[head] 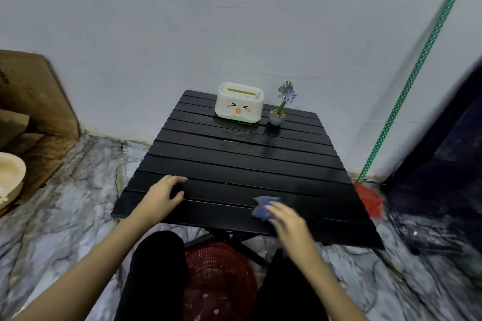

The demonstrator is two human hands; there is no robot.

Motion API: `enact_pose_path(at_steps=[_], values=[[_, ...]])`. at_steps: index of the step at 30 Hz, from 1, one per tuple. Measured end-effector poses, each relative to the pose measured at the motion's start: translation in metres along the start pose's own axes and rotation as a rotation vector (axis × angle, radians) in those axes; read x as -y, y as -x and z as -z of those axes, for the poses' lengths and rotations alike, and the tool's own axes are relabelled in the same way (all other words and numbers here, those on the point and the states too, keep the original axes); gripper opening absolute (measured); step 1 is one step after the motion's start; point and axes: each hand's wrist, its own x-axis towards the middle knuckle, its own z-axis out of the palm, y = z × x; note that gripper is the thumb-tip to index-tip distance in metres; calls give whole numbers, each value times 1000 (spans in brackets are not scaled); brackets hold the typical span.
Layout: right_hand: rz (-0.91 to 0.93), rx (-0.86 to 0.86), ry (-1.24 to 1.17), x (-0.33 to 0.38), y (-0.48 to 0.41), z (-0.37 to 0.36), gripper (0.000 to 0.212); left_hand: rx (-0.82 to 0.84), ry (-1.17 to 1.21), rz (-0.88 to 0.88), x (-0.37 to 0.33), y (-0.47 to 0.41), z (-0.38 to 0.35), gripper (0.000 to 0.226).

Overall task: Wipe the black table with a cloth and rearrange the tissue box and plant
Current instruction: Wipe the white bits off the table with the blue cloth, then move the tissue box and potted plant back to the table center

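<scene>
A black slatted table (242, 164) stands against a pale wall. At its far edge sits a white tissue box (238, 102) with a cartoon face, and just right of it a small potted plant (280, 108) with blue flowers. My right hand (288, 219) presses a blue cloth (263, 206) onto the near slats; the hand and cloth are blurred. My left hand (164, 194) rests flat on the table's near left corner, fingers spread, holding nothing.
A red mesh basket (219, 276) sits on the marble floor under the table, between my knees. Cardboard boxes (34, 96) stand at the left. A green-handled broom (407, 91) with a red head leans on the wall at the right, beside dark fabric (443, 154).
</scene>
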Motion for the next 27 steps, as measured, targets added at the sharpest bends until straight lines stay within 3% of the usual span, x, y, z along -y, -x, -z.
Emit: enact_pose_path(at_steps=[5, 9, 12, 17, 20, 27], values=[[-296, -245, 168, -89, 2, 76, 20, -70, 29, -9, 10, -2, -3, 31], [-419, -74, 318, -93, -21, 91, 20, -67, 43, -36, 14, -15, -2, 30], [-445, 109, 459, -61, -61, 100, 41, -66, 47, -57, 11, -35, 1, 31], [-251, 109, 246, -6, -154, 97, 48, -79, 66, -138, -9, -91, 2, 32], [-213, 133, 147, 0, -217, 80, 55, -76, 51, -158, -16, -143, 3, 36], [-188, 15, -107, -8, -332, 32, 79, -73, -5, -134, -17, -283, 1, 53]])
